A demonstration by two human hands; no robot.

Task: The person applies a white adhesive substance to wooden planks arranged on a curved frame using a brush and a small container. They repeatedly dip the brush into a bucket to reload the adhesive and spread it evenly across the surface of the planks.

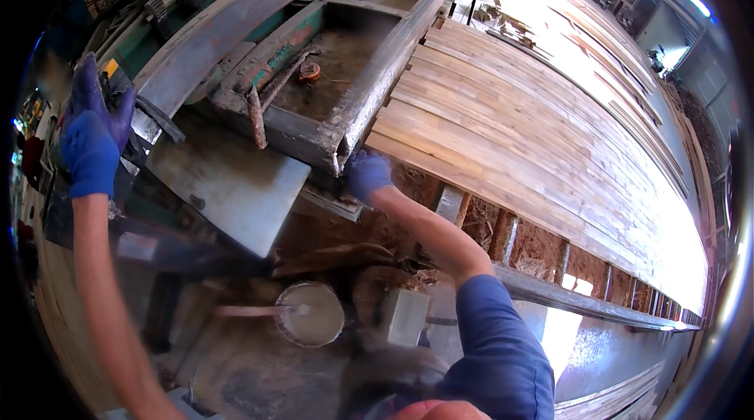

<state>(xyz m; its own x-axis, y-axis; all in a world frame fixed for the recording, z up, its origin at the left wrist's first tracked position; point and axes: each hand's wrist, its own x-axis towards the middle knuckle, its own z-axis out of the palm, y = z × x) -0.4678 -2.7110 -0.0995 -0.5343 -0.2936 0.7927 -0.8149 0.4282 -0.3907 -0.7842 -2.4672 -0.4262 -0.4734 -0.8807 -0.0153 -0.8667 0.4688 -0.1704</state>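
Note:
My left hand (93,133), in a blue glove, is raised at the far left and rests on a dark part of the green machine (157,35). The fingers are spread and hold nothing I can make out. My right hand (365,175), also blue-gloved, reaches forward under the near corner of a long grey metal trough (357,102), close to the end of a wide bed of wooden planks (534,129). Its fingers are curled against the trough's corner. A flat grey metal plate (228,180) lies between the two hands.
Below the plate stands a round bucket of pale glue (312,316) with a stick in it. Sawdust fills the frame gaps (534,251) under the planks. A small orange part (309,71) lies inside the trough. More plank stacks lie at the far right.

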